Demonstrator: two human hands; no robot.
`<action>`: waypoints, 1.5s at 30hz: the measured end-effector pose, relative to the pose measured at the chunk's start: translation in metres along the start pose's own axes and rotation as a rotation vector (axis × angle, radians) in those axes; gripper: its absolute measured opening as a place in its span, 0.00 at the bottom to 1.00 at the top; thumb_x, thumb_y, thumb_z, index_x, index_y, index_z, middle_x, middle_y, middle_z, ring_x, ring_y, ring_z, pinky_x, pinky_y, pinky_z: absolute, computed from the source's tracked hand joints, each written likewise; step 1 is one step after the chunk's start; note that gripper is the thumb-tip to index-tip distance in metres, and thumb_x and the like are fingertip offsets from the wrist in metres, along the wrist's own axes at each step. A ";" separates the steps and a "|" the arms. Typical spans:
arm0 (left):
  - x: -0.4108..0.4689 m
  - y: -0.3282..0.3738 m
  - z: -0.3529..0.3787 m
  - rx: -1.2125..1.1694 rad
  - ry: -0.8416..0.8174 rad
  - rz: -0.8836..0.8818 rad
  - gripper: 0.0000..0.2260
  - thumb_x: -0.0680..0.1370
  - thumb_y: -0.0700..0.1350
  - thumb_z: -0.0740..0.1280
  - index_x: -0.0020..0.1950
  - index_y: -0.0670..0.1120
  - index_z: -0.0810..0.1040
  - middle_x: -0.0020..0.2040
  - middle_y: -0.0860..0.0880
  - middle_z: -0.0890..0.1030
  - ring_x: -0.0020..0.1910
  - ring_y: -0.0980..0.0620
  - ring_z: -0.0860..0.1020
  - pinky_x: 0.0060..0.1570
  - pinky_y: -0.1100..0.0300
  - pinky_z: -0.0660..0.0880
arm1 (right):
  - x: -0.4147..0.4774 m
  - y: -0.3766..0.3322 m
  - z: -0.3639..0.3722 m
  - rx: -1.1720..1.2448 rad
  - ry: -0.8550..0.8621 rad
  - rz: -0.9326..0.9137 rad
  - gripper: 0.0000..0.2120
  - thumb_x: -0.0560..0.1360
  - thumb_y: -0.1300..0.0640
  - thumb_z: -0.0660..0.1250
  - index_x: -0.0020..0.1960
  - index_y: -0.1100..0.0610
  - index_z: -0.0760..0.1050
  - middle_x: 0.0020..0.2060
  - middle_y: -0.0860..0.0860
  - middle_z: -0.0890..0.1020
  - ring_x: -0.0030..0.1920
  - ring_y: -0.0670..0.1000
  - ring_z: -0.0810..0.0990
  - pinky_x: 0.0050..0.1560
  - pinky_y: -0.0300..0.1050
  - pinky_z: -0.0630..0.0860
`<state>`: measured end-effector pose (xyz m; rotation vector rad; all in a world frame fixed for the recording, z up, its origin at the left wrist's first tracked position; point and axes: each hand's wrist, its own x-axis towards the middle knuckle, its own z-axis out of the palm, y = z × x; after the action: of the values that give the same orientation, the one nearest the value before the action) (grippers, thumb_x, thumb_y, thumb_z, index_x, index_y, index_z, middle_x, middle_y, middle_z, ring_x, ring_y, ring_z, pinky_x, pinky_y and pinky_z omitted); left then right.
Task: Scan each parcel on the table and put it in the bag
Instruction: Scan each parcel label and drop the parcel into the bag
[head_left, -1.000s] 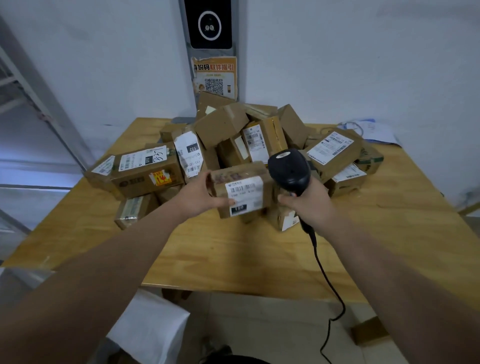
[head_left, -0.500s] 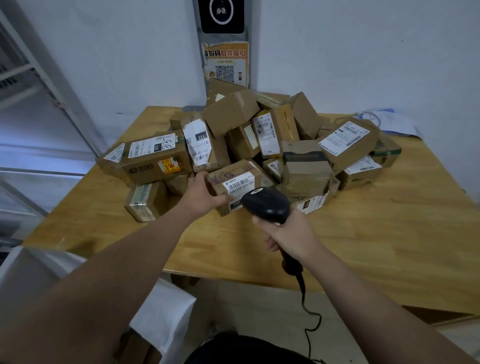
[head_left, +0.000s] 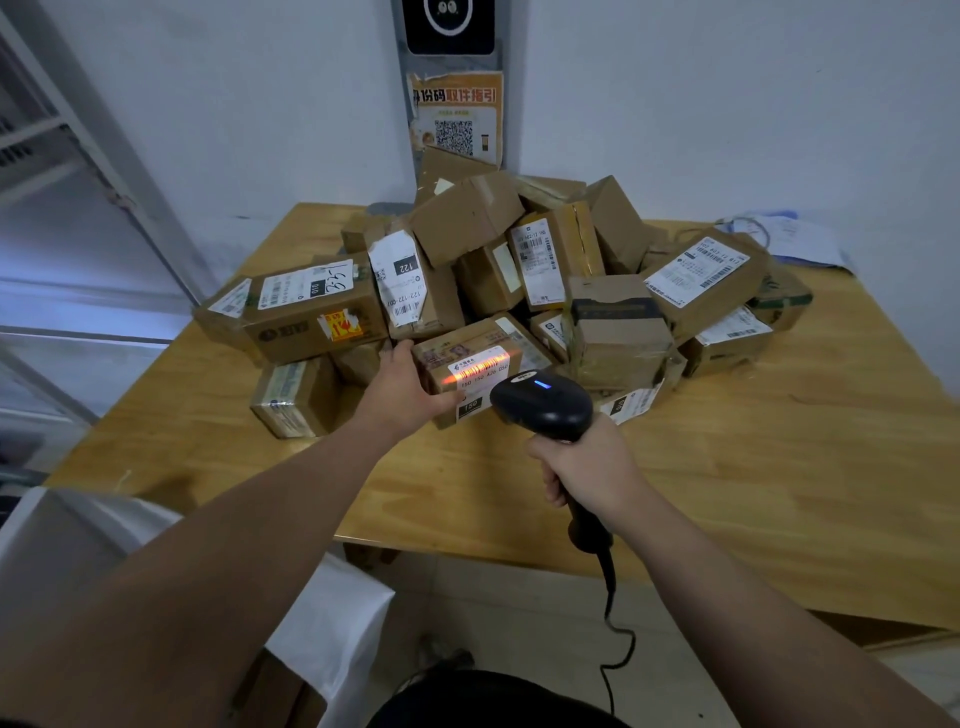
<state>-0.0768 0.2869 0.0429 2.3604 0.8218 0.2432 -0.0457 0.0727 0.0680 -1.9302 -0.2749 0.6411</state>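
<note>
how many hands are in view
2: left hand grips the parcel being scanned; right hand holds the scanner right of it, nearer the camera. No others seem hidden.

We see a brown cardboard parcel (head_left: 467, 348) in the left grip (head_left: 400, 384), its white label (head_left: 480, 371) barred with black and crossed by an orange-red glow. The scanner (head_left: 540, 408) in the right grip (head_left: 587, 467) is black with a small blue light (head_left: 542, 385). Beyond both grips the heap (head_left: 467, 218) is brown with white labels and one red-and-yellow sticker (head_left: 340, 326). The tabletop (head_left: 727, 467) is honey-yellow wood grain. Below the left grip, the bag (head_left: 332, 623) is white.

Left fingers (head_left: 397, 351), right fingers (head_left: 549, 480) curled
</note>
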 end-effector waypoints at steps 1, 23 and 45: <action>0.000 0.000 0.001 0.000 0.000 -0.002 0.41 0.69 0.51 0.77 0.75 0.44 0.59 0.71 0.44 0.66 0.68 0.47 0.70 0.65 0.53 0.70 | 0.001 0.000 0.000 0.005 0.001 0.005 0.09 0.71 0.62 0.69 0.33 0.61 0.75 0.22 0.53 0.75 0.23 0.50 0.76 0.29 0.43 0.74; -0.050 -0.073 -0.038 -0.186 0.001 -0.110 0.40 0.67 0.54 0.78 0.71 0.42 0.63 0.63 0.48 0.72 0.61 0.51 0.74 0.58 0.58 0.74 | -0.013 -0.002 0.075 0.090 -0.122 -0.033 0.13 0.70 0.64 0.71 0.28 0.63 0.74 0.20 0.55 0.74 0.21 0.52 0.72 0.26 0.42 0.70; -0.246 -0.365 -0.070 0.410 -0.220 -0.650 0.29 0.73 0.55 0.69 0.63 0.40 0.62 0.61 0.41 0.67 0.58 0.39 0.73 0.52 0.48 0.73 | -0.086 0.092 0.334 -0.133 -0.425 0.104 0.14 0.70 0.66 0.72 0.34 0.53 0.72 0.25 0.44 0.72 0.29 0.42 0.71 0.27 0.28 0.64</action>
<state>-0.4785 0.3950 -0.1184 2.2633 1.5765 -0.4861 -0.3087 0.2513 -0.0947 -1.9285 -0.4951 1.1287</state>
